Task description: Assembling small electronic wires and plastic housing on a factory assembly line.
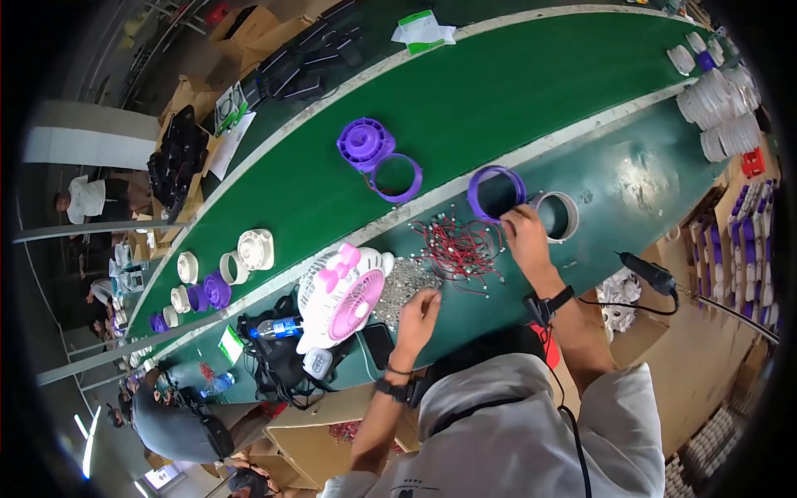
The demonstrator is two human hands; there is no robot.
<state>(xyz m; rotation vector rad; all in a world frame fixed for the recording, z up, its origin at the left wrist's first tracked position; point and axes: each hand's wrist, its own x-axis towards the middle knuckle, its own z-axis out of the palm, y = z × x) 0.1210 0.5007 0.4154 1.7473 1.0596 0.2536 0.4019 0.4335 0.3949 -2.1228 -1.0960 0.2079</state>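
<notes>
My right hand is closed, with its fingertips at the near rim of a purple plastic ring. A white ring stands just to the right of that hand. My left hand hovers at the near right edge of a pile of small metal parts, fingers curled together. Whatever its fingertips may hold is too small to make out. Between the hands and the belt lies a tangle of red and black wires with small pale ends.
A white and pink cat-shaped fan stands left of the metal parts, beside a phone. Along the green conveyor belt sit a purple housing and rings. An electric screwdriver hangs at right near stacked white rings.
</notes>
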